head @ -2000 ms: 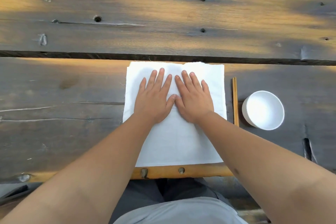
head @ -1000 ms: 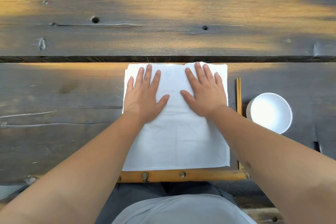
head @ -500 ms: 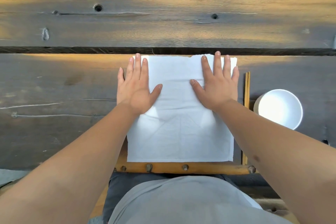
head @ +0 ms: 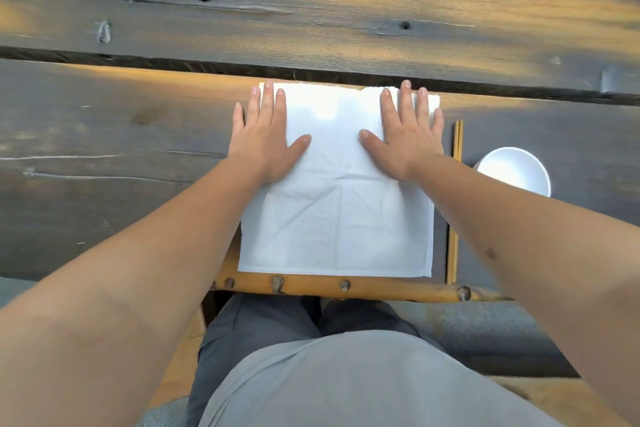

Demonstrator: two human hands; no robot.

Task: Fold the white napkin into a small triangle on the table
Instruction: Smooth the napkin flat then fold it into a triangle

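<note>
The white napkin (head: 337,218) lies spread flat as a square on the dark wooden table (head: 104,184), its near edge at the table's front rim. Faint creases cross its middle. My left hand (head: 265,135) rests palm down on the napkin's far left corner, fingers apart, partly over the left edge. Palm down on the far right corner lies my right hand (head: 407,133), its fingers spread too. Neither hand grips the cloth.
A pair of wooden chopsticks (head: 454,218) lies just right of the napkin, pointing away from me. A white bowl (head: 514,172) stands to their right. A dark gap (head: 138,61) between planks runs just beyond the napkin's far edge.
Both hands have slid apart from the napkin's centre and outward to its far corners, pressing it flat. The napkin itself has stayed in place.
</note>
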